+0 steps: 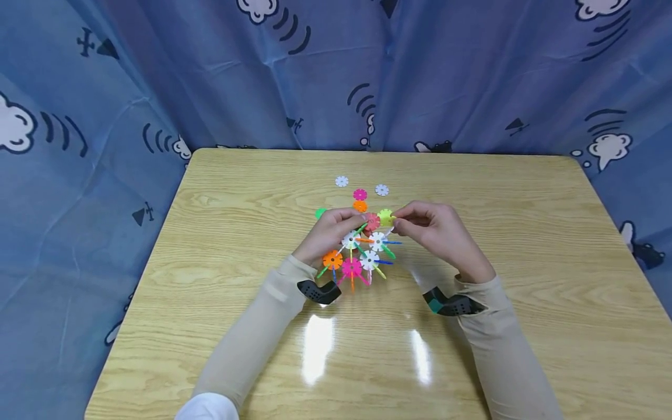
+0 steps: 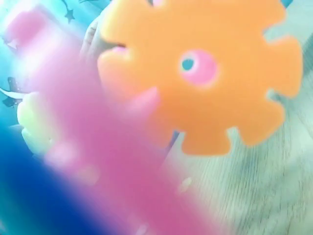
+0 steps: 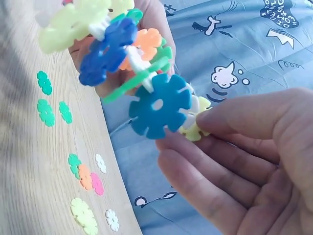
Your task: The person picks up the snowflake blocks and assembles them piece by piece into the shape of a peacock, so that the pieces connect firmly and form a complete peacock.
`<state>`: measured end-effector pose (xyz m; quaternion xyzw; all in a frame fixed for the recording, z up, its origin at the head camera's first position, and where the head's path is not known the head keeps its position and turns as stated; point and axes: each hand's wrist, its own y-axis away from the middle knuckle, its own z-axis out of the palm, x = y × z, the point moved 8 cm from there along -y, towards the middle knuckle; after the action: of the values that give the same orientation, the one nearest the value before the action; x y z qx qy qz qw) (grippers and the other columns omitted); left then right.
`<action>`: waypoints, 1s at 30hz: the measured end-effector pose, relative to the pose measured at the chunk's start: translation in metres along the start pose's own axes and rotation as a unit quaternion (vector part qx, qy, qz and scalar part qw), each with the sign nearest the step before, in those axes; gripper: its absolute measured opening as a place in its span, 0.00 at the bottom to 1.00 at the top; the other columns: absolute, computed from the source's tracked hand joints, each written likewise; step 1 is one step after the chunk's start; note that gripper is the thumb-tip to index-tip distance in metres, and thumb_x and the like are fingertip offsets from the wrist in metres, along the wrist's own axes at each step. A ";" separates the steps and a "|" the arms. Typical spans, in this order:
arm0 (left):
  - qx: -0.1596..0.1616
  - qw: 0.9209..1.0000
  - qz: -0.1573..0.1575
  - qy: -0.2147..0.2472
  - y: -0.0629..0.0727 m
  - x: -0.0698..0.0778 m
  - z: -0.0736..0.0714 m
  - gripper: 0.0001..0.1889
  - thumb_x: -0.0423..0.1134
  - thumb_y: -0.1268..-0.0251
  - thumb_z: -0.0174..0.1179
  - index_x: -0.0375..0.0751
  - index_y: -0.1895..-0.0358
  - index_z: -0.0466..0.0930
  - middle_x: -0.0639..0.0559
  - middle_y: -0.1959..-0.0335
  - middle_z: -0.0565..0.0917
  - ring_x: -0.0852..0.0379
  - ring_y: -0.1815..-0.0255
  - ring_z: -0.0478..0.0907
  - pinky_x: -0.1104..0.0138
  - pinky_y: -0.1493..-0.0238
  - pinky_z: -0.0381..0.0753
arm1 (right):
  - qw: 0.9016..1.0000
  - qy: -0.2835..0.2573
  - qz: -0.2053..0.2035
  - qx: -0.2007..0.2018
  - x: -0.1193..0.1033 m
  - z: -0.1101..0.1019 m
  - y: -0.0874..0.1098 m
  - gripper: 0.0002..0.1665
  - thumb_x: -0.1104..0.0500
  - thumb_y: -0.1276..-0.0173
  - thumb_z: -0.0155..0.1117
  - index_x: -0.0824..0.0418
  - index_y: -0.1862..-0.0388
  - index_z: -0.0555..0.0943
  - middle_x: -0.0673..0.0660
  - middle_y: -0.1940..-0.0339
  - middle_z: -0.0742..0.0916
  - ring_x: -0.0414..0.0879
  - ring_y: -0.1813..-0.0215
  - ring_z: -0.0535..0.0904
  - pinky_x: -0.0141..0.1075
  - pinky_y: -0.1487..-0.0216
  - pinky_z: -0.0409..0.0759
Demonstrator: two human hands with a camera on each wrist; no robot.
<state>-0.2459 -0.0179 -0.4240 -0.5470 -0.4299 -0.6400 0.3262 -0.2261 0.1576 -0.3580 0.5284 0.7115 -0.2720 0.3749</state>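
Note:
A build of interlocking notched plastic discs [image 1: 370, 260] in white, orange, pink, green and blue is held above the wooden table. My left hand [image 1: 332, 228] grips it from the left, thumb near a coral disc [image 1: 372, 221]. On the upper right, my right hand [image 1: 436, 233] pinches a yellow disc [image 1: 385, 218] by its edge. The right wrist view shows the right thumb on that yellow disc [image 3: 195, 129], partly hidden behind a teal disc [image 3: 164, 105]. An orange disc [image 2: 234, 68] and a blurred pink disc [image 2: 112, 147] fill much of the left wrist view.
Loose discs lie on the table [image 1: 252, 192] beyond the hands: a white one [image 1: 342, 181], another white one [image 1: 381, 190], a pink one [image 1: 360, 194], an orange one [image 1: 360, 206] and a green one [image 1: 320, 213]. A blue patterned curtain [image 1: 336, 76] hangs behind the table.

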 end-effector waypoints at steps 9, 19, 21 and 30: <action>0.007 1.000 0.003 0.004 -0.001 0.002 -0.001 0.13 0.46 0.24 0.56 0.40 0.59 0.84 0.57 0.68 0.77 0.60 0.73 0.64 0.69 0.70 0.64 | 0.999 -0.035 -0.003 -0.007 0.001 0.000 -0.002 0.09 0.60 0.25 0.63 0.63 0.50 0.82 0.61 0.57 0.90 0.44 0.58 0.90 0.30 0.55 0.87; 0.000 1.000 -0.001 0.012 0.003 -0.006 0.003 0.13 0.48 0.24 0.57 0.43 0.61 0.83 0.57 0.64 0.80 0.58 0.64 0.68 0.66 0.57 0.69 | 0.999 -0.028 0.001 -0.016 0.005 0.003 0.002 0.09 0.59 0.26 0.64 0.63 0.53 0.84 0.60 0.59 0.90 0.38 0.59 0.89 0.32 0.54 0.87; 0.001 1.000 0.002 0.012 0.003 -0.005 0.002 0.13 0.48 0.24 0.57 0.43 0.61 0.84 0.57 0.64 0.80 0.57 0.62 0.70 0.65 0.55 0.70 | 1.000 -0.023 -0.002 -0.015 0.004 0.002 0.002 0.10 0.58 0.26 0.65 0.62 0.53 0.84 0.59 0.58 0.90 0.38 0.59 0.88 0.32 0.54 0.87; -0.017 1.000 -0.001 -0.002 0.000 -0.002 0.006 0.14 0.48 0.24 0.55 0.43 0.59 0.84 0.58 0.63 0.83 0.60 0.68 0.68 0.68 0.65 0.67 | 0.999 0.004 -0.034 0.012 -0.002 0.002 -0.001 0.06 0.62 0.26 0.63 0.63 0.55 0.84 0.60 0.60 0.89 0.41 0.63 0.86 0.31 0.60 0.86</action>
<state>-0.2425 -0.0124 -0.4256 -0.5533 -0.4196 -0.6468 0.3154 -0.2258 0.1546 -0.3576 0.5096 0.7273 -0.2906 0.3561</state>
